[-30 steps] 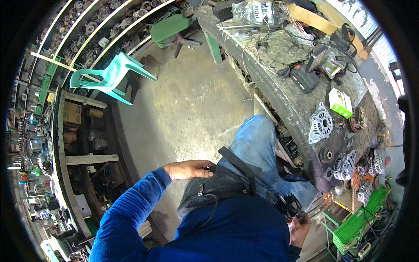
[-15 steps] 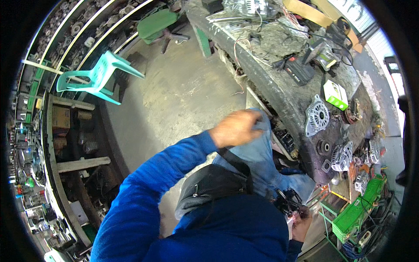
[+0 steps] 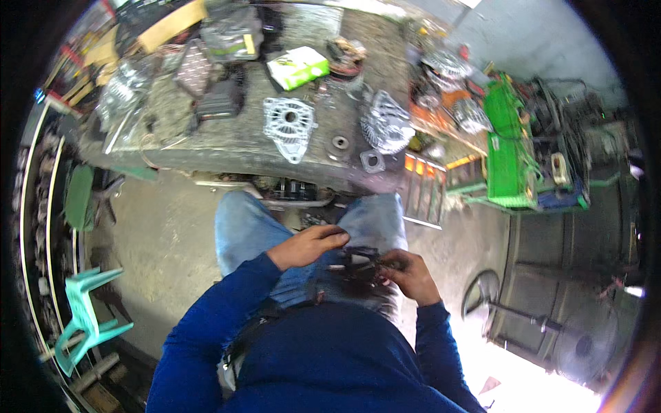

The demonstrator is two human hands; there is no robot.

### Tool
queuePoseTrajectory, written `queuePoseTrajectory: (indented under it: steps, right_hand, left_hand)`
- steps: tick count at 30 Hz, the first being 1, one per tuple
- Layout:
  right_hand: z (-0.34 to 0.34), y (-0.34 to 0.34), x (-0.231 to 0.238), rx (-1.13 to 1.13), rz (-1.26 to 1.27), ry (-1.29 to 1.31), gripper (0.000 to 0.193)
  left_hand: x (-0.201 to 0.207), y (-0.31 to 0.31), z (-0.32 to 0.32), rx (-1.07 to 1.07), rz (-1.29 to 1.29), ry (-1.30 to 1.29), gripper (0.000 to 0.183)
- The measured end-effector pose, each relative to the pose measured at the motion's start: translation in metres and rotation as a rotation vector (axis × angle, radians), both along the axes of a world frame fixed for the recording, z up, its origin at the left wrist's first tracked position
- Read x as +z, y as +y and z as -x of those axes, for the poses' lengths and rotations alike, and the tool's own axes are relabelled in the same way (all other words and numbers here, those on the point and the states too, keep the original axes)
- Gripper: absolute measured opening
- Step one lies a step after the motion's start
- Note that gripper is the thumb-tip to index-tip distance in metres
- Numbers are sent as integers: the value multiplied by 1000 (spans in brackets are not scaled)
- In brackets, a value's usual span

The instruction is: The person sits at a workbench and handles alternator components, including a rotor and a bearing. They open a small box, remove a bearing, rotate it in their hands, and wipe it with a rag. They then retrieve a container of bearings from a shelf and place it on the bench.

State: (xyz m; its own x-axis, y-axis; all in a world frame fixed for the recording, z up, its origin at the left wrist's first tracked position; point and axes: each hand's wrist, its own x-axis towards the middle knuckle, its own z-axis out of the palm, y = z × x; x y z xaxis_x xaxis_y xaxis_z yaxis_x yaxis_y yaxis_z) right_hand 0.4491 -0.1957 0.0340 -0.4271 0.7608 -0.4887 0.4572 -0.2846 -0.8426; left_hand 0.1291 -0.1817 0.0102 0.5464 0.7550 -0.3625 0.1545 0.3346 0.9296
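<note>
Both hands, left (image 3: 310,246) and right (image 3: 407,270), gripping small dark part (image 3: 359,260) over lap, near workbench (image 3: 227,148)

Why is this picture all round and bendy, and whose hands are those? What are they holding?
The camera sits on a person's head and looks down, and its very wide lens bends straight edges. So you see that person's own blue sleeves, jeans and two bare hands. The left hand and the right hand meet over the lap, both gripping a small dark part; it is too small to tell exactly what it is. Ahead is a dirty workbench with a silver metal housing, a round finned metal part and a green and white box on it. A green crate stands to the right, and a green plastic chair on the left.
</note>
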Motion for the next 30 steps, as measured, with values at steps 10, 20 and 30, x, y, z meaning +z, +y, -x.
queuePoseTrajectory:
  steps: [10, 20, 30]
  right_hand:
    - [7, 15, -6, -28, 167, 128, 27]
    - [-27, 1, -9, 2, -25, 186, 38]
    - [-28, 3, 0, -224, 210, 133, 86]
  left_hand:
    - [36, -6, -38, -130, -318, 355, 98]
    - [32, -17, -36, -111, -495, 337, 93]
    - [33, -18, -35, -88, -500, 330, 93]
